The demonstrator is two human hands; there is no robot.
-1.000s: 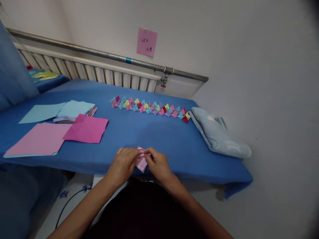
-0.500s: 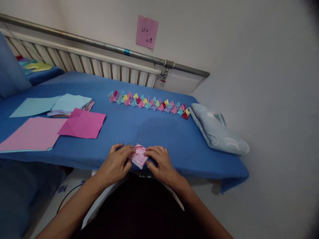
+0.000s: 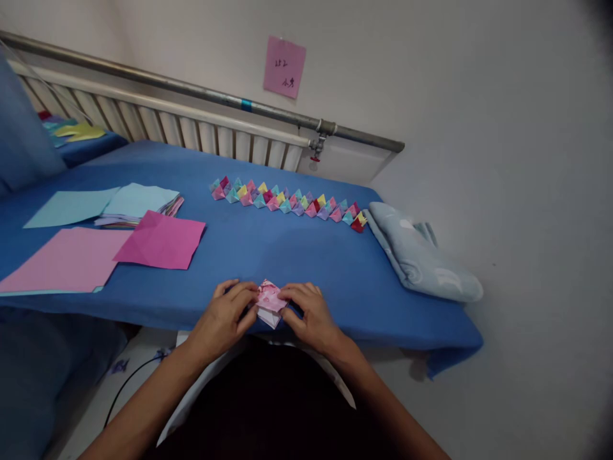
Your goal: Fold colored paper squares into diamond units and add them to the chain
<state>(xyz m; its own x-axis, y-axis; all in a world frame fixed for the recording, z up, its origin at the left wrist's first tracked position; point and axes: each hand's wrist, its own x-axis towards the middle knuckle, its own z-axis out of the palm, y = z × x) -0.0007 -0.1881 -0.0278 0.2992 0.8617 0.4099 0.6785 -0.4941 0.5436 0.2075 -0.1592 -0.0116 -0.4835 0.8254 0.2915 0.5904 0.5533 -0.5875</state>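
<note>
A small folded pink paper piece (image 3: 269, 303) lies at the near edge of the blue-covered table (image 3: 287, 255). My left hand (image 3: 225, 317) pinches its left side and my right hand (image 3: 309, 316) pinches its right side, fingers curled onto it. Farther back, a row of several small folded paper shapes (image 3: 287, 201) in pink, blue, yellow and red runs across the cloth. To the left lie a magenta sheet (image 3: 160, 240), a pale pink sheet (image 3: 62, 260) and a stack of light blue paper (image 3: 136, 203).
A folded pale blue cloth (image 3: 421, 255) rests at the table's right end. A white radiator (image 3: 158, 124) and a metal pipe (image 3: 215, 96) run along the wall, under a pink note (image 3: 284, 67). Another blue surface with coloured papers (image 3: 76, 131) is at far left.
Both hands stay on the pink piece; the fingers have worked it, and it looks more bunched and smaller than before. The view has shifted slightly.
</note>
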